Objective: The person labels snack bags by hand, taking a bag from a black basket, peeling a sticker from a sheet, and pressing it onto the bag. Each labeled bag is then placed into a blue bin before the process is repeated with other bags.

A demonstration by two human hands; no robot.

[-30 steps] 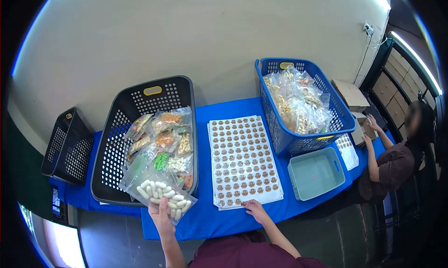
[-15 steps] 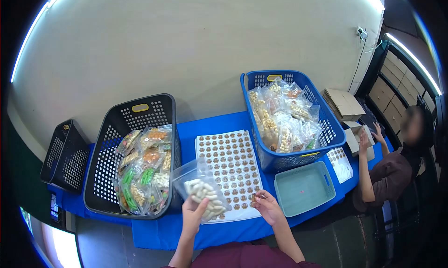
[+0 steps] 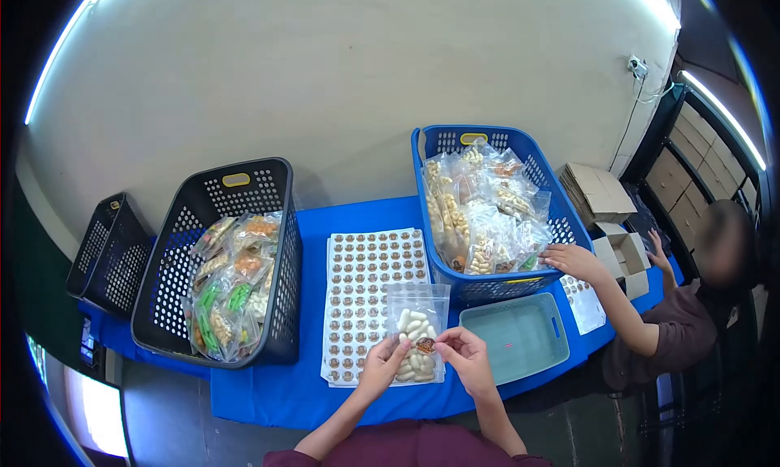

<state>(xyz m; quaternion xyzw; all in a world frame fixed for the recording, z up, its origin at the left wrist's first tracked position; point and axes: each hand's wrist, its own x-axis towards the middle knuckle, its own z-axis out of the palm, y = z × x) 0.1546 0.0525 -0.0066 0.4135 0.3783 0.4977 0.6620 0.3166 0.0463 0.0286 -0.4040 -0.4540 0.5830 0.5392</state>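
A clear zip bag (image 3: 418, 312) of white oblong pieces is upright in front of me, over the lower right of the sticker sheet (image 3: 357, 284). My left hand (image 3: 382, 365) is closed on the bag's left side, thumb on its front. With thumb and fingers pinched, my right hand (image 3: 470, 360) holds a round brown sticker (image 3: 425, 346) against the front of the bag, about mid-height. Rows of similar round brown stickers cover the white sheet, which lies on the blue tablecloth (image 3: 313, 398).
Left stands a black basket (image 3: 288, 304) of filled bags, with a smaller black basket (image 3: 89, 264) beyond. At right are a blue basket (image 3: 573, 243) of bags, a grey-green tray (image 3: 520, 371) and cardboard boxes (image 3: 597, 195). A co-worker's hand (image 3: 573, 260) reaches to the blue basket's rim.
My left hand has brought the bag right and turned it upright. My right hand's sticker has come onto the bag's front. The co-worker's hand has moved from the open box to the blue basket.
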